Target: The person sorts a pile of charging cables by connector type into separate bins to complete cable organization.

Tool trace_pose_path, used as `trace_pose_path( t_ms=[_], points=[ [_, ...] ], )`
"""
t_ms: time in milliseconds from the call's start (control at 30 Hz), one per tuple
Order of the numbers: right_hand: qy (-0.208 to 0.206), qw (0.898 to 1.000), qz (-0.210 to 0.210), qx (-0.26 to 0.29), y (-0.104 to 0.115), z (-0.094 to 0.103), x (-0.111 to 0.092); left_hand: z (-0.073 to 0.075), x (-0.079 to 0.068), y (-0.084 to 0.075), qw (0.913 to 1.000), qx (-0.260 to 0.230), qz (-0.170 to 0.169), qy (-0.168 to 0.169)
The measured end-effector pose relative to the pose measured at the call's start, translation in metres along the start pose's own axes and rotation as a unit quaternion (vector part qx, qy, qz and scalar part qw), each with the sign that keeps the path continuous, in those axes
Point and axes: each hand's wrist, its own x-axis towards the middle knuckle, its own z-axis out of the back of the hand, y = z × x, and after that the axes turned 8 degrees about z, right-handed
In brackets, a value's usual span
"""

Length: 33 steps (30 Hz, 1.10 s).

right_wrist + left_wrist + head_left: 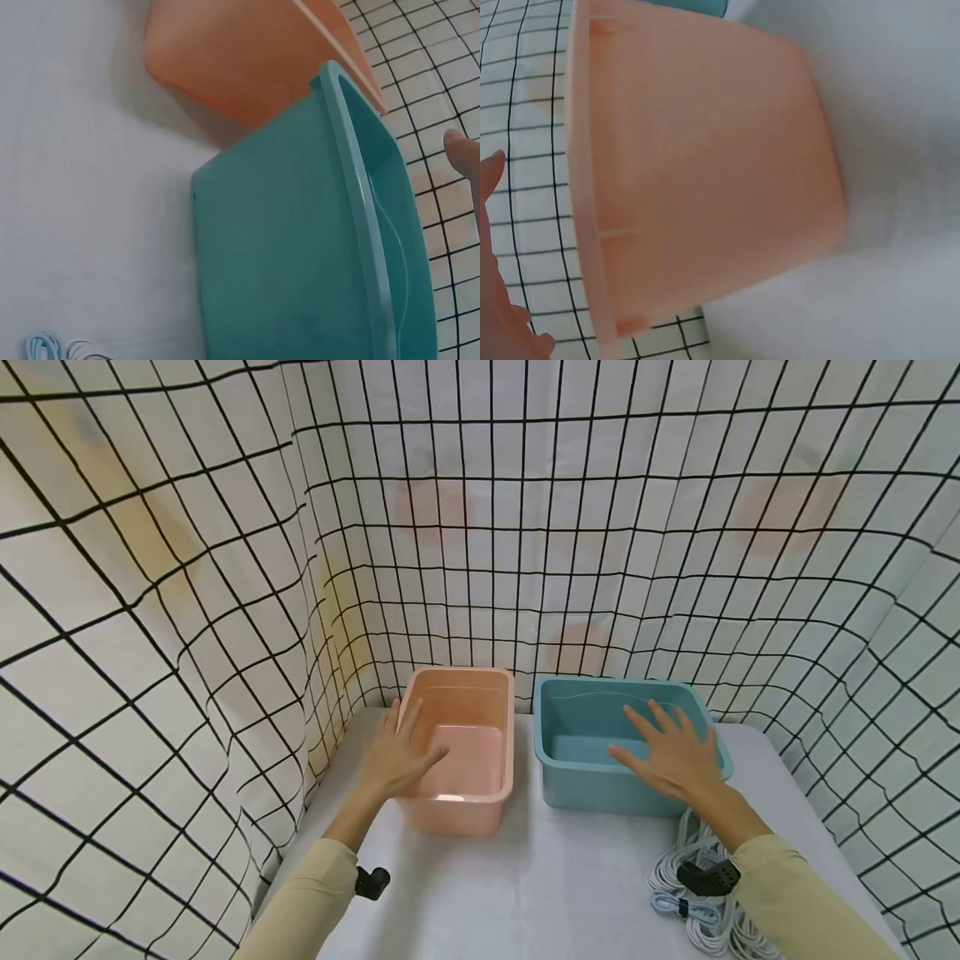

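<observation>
nearest the camera, two pale yellow sleeves [300, 902] enter from the lower left and lower right of the frame. the left hand [393, 756] is spread and holds nothing, over the left side of the pink-orange bin [453, 818]; the right hand [671, 760] is also spread and free, above the right part of the teal bin [607, 789]. if they touch the rims, i cannot tell. the white cables [716, 939] and a light blue cable [703, 913] with black tie lie at the lower right, on the table [570, 877], outside both bins. i see no cable inside a bin, so i judge the work is at its beginning, with all handling of cables left. the bins look like smooth, slightly shiny plastic, with rounded corners and folded rims; the cables are thin, soft loops. behind stands a black net [491, 529] of square mesh.
</observation>
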Motion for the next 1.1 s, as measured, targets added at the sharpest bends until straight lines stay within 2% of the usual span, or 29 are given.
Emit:
trace_pose_path(
  t_ms=[100,200,400,433,533,600,733,800,867,1100],
  points=[
    [-0.013,1.0,0.001,0.001,-0.003,-0.001,-0.004,0.0,-0.011,0.016,0.9976,-0.067,0.019,0.002],
    [-0.027,1.0,0.003,-0.001,-0.006,-0.002,-0.008,0.001,-0.024,0.031,0.9916,-0.123,0.037,0.009],
    [-0.049,0.999,0.014,0.004,-0.013,-0.008,-0.019,-0.01,-0.043,0.055,0.9707,-0.237,0.035,0.021],
    [-0.055,0.998,0.018,0.004,-0.014,-0.009,-0.021,-0.013,-0.045,0.058,0.9656,-0.258,0.028,0.024],
    [-0.088,0.996,0.029,0.004,-0.018,-0.012,-0.029,-0.021,-0.048,0.062,0.9524,-0.3,0.035,0.041],
    [-0.12,0.992,0.035,0.003,-0.022,-0.013,-0.034,-0.027,-0.048,0.063,0.9393,-0.336,0.046,0.056],
    [-0.177,0.983,0.047,0.008,-0.029,-0.018,-0.042,-0.037,-0.048,0.063,0.9062,-0.41,0.074,0.072],
    [-0.194,0.98,0.051,0.01,-0.032,-0.02,-0.047,-0.04,-0.048,0.063,0.8955,-0.432,0.08,0.072],
    [-0.202,0.978,0.049,0.012,-0.033,-0.022,-0.051,-0.042,-0.048,0.064,0.891,-0.441,0.084,0.07],
    [-0.227,0.972,0.051,0.026,-0.038,-0.033,-0.069,-0.043,-0.05,0.064,0.8897,-0.441,0.095,0.07]
  ],
)
